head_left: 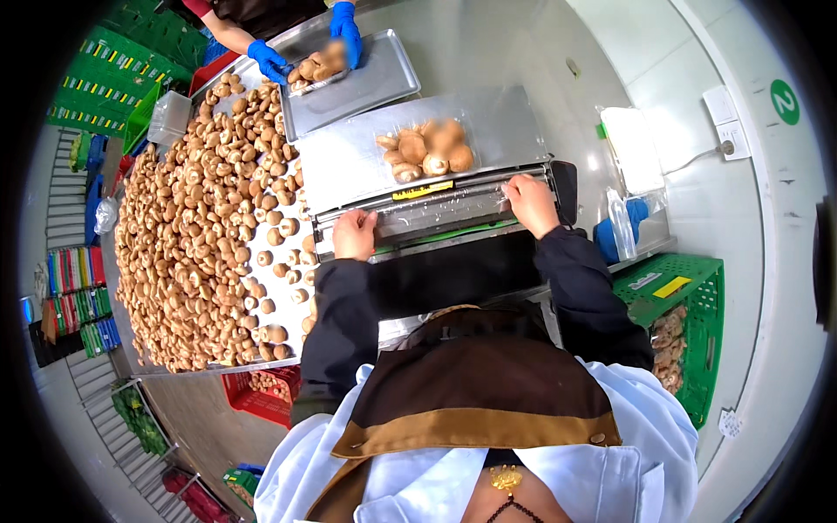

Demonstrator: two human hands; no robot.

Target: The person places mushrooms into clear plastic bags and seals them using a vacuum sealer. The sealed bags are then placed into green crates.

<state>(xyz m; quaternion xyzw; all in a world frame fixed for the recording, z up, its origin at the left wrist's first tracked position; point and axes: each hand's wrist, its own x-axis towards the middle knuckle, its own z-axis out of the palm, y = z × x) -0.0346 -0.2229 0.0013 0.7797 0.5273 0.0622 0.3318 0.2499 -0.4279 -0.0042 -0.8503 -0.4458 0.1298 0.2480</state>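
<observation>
A hand wrapping machine with rollers and a black side plate lies in front of me. Clear plastic film stretches across its rollers. The left edge of the film is pinched in my left hand, fingers closed. At the right edge my right hand pinches it too, thumb and fingers together. Just beyond the rollers, a pack of brown shiitake mushrooms sits on the machine's metal plate; any tray under the mushrooms is hard to make out.
Loose mushrooms heap over the steel table to the left. Across it, a co-worker's blue-gloved hands hold a mushroom pack above a metal tray. A green crate with bagged mushrooms stands at right, a red crate below the table.
</observation>
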